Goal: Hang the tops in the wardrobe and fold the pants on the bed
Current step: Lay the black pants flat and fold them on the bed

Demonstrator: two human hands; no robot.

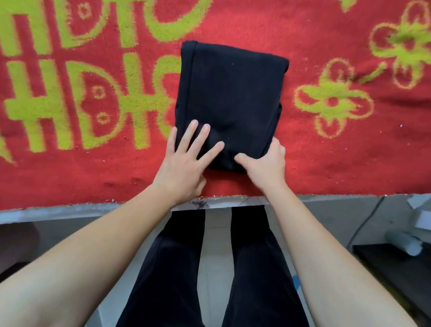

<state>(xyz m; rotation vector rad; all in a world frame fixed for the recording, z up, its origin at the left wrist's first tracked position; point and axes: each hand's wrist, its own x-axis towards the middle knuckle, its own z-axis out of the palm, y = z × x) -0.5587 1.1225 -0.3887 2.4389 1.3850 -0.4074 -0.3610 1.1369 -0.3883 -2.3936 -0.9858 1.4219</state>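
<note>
A pair of black pants (229,96) lies folded into a compact rectangle on the red bed cover (321,150), near the bed's front edge. My left hand (187,159) lies flat on the near left corner of the bundle, fingers straight and spread. My right hand (267,162) grips the near right corner, thumb on top and fingers curled round the side of the fold. No tops and no wardrobe are in view.
The cover carries large yellow-green characters (87,42) at the left and flowers (333,102) at the right. The bed edge (92,207) runs across below my hands. My black-clad legs stand against it. A dark low cabinet (414,274) with clutter stands at the right.
</note>
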